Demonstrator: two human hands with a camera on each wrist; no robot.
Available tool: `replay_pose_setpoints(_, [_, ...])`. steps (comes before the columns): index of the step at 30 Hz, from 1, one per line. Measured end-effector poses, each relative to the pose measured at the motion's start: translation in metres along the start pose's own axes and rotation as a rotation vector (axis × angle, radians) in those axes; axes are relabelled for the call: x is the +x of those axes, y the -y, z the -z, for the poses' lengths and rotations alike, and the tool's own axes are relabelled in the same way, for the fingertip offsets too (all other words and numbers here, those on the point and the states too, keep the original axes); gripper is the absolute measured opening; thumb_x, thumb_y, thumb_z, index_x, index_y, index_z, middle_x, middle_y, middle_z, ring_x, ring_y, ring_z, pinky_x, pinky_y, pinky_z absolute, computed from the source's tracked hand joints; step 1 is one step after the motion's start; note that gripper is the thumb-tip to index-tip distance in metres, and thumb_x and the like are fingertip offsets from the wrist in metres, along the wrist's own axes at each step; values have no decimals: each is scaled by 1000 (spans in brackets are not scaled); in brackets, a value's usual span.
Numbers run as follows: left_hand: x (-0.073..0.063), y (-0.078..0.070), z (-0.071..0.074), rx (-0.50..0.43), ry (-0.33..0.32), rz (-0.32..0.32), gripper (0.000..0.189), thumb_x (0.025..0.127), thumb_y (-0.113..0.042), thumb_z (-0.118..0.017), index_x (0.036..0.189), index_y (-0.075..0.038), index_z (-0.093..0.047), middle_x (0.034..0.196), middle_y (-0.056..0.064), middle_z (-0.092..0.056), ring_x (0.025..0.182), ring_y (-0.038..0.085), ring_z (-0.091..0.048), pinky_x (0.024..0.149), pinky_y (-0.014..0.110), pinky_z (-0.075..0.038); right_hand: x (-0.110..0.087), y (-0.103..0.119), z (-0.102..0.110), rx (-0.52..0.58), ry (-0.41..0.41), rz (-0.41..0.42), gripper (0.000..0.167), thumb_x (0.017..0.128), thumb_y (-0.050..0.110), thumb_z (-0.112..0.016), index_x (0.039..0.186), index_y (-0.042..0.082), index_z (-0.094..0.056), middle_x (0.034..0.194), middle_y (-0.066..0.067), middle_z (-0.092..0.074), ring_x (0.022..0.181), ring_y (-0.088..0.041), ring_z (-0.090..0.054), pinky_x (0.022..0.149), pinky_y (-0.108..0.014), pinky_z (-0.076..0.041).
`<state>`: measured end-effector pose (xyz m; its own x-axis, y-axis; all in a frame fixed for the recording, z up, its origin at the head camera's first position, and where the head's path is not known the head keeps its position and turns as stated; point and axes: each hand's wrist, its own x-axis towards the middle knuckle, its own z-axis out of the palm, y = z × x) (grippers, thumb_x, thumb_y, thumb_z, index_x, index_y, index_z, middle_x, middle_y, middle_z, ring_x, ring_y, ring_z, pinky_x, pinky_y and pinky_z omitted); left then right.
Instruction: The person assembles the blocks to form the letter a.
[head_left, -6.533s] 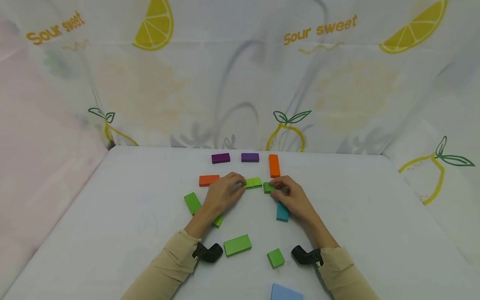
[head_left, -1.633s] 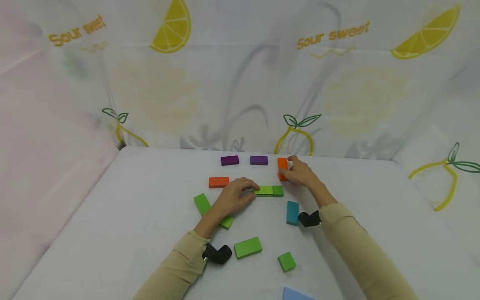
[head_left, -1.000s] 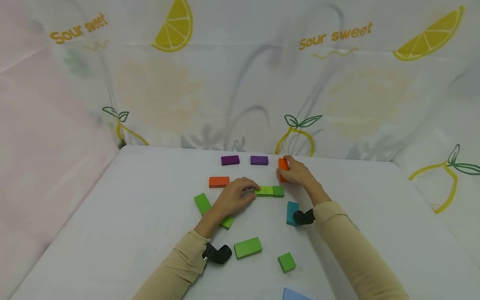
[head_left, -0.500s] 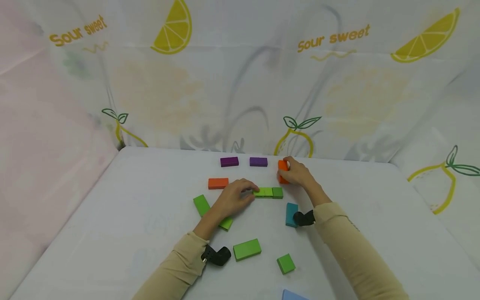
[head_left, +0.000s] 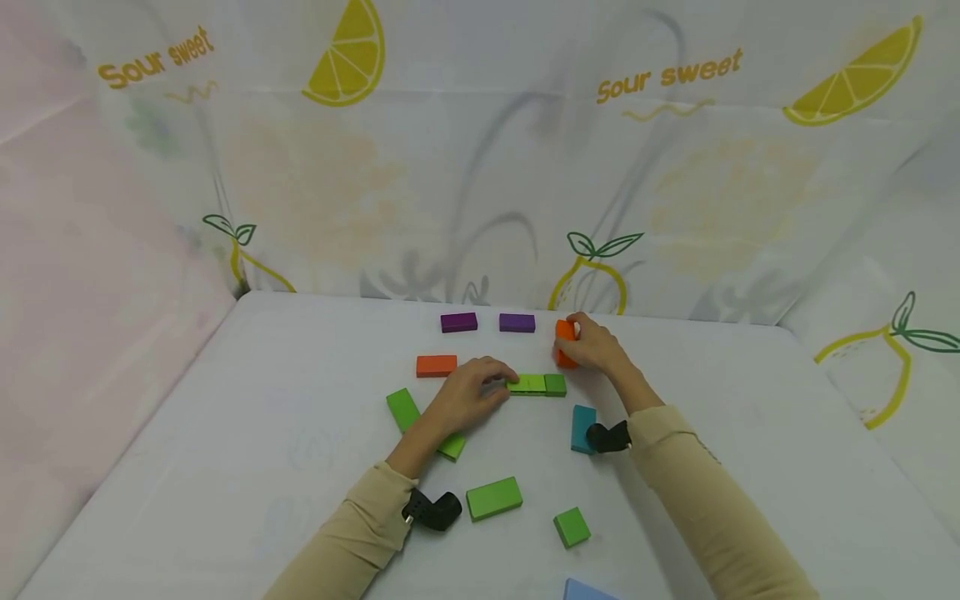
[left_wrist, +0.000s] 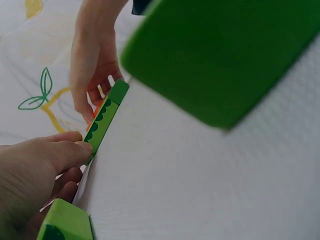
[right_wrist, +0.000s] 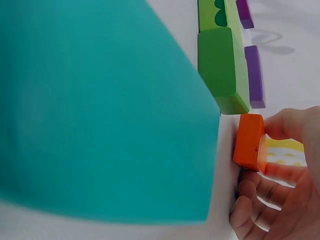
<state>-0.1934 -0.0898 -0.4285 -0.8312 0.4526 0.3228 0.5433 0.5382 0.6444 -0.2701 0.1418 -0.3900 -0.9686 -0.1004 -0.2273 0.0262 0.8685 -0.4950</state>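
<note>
In the head view my left hand point(head_left: 463, 400) pinches the left end of a light green block point(head_left: 534, 384) with thumb and fingers. A small darker green block point(head_left: 556, 385) abuts its right end, so the two form one bar. Dark green scallops mark the side of the light green block point(left_wrist: 101, 126) in the left wrist view. Beyond the bar, at the right, my right hand point(head_left: 597, 347) grips an orange block point(head_left: 566, 332) between thumb and fingers. In the right wrist view this orange block point(right_wrist: 248, 141) sits on the table just past the small green block point(right_wrist: 220, 65).
Two purple blocks point(head_left: 517, 322) lie near the back edge. A red-orange block point(head_left: 437, 366) and a green block point(head_left: 403, 407) are left of my left hand. A teal block point(head_left: 582, 428), larger green block point(head_left: 494, 498), green cube point(head_left: 572, 527) and blue piece point(head_left: 587, 591) lie nearer me.
My right hand left the small green block, now against the light green one, and went back to the orange block. Its fingers closed round that block. Lately both hands have hardly moved.
</note>
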Motion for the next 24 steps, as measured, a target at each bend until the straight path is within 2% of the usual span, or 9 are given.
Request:
replay_pose_setpoints(11, [-2, -1, 1, -17, 4, 14, 19, 86, -9, -66, 105, -12, -69, 108, 2, -68, 107, 19, -61, 94, 36, -49, -3, 2, 0, 7, 7, -25, 61, 87, 38, -48, 140, 8, -36, 117, -20, -55, 98, -31, -53, 84, -40, -45])
replay_pose_setpoints(24, [0, 3, 0, -8, 25, 35, 19, 88, -11, -65, 106, -15, -68, 110, 0, -67, 108, 18, -60, 95, 34, -48, -8, 8, 0, 7, 5, 28, 62, 88, 38, -49, 141, 9, -35, 112, -18, -56, 89, -27, -54, 74, -32, -43])
